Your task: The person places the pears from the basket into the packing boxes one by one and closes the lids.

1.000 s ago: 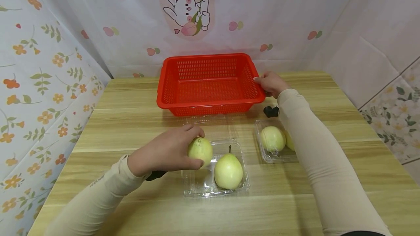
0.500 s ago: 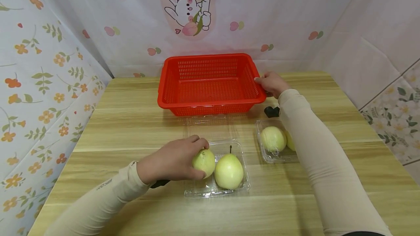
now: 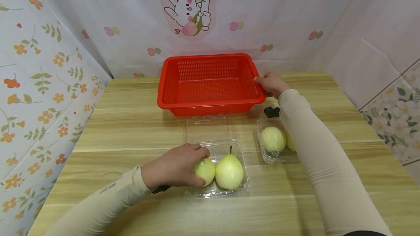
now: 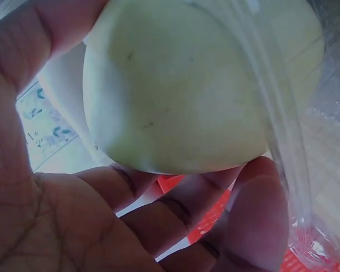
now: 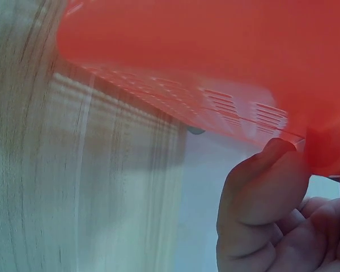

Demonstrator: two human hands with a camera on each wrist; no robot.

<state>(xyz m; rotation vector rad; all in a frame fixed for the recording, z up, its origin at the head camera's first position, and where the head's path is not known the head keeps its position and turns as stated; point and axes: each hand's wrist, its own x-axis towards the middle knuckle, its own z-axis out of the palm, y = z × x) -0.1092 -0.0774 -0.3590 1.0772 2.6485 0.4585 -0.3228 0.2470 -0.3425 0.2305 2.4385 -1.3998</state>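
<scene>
My left hand (image 3: 178, 165) grips a pale yellow-green pear (image 3: 205, 170) from its left side, low in the left half of an open clear plastic clamshell box (image 3: 213, 193). The left wrist view shows thumb and fingers curled round that pear (image 4: 175, 90), with the box's clear edge beside it. A second pear (image 3: 229, 172), stem up, sits to its right in the same box. At the back, my right hand (image 3: 275, 83) holds the right rim of a red plastic basket (image 3: 210, 104). In the right wrist view, curled fingers (image 5: 266, 187) lie under the basket's rim.
A second clear box (image 3: 269, 159) with pears (image 3: 273, 139) stands to the right, partly hidden by my right sleeve (image 3: 323, 163). The open box's lid (image 3: 210, 128) lies flat towards the basket. A printed cloth (image 3: 131, 21) hangs behind the wooden table (image 3: 124, 126).
My left hand has lowered the pear towards me and slightly right, into the box beside the other pear. The right hand stays on the basket rim.
</scene>
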